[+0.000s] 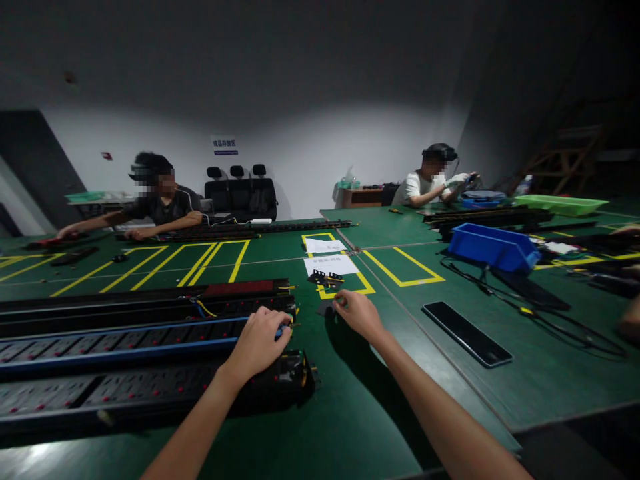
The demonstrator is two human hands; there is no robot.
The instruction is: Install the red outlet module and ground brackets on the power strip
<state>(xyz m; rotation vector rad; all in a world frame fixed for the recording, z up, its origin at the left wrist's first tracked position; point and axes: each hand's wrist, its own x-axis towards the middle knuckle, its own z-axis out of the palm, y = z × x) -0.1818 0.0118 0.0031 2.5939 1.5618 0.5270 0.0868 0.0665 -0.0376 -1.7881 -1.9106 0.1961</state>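
My left hand (261, 341) is closed over the right end of a long blue-edged power strip (125, 341), its fingers curled at the tip. Another dark power strip (140, 387) with red buttons lies nearer to me, alongside it. Beyond them is a long black housing (100, 301) with yellow and blue wires showing. My right hand (357, 313) hovers low over the green table, thumb and fingertips pinched together. A small dark flat piece (325, 308) is at its fingertips; whether they grip it is unclear. Just past that hand, small black brackets (326, 279) sit on a white paper sheet (333, 264).
A phone (467, 333) lies on the table (380, 427) to the right, near black cables (545, 323) and a blue bin (493, 248). Yellow tape (417, 282) marks rectangles. Two people (165, 200) work across the table; part of another hand (631, 323) shows at the right edge.
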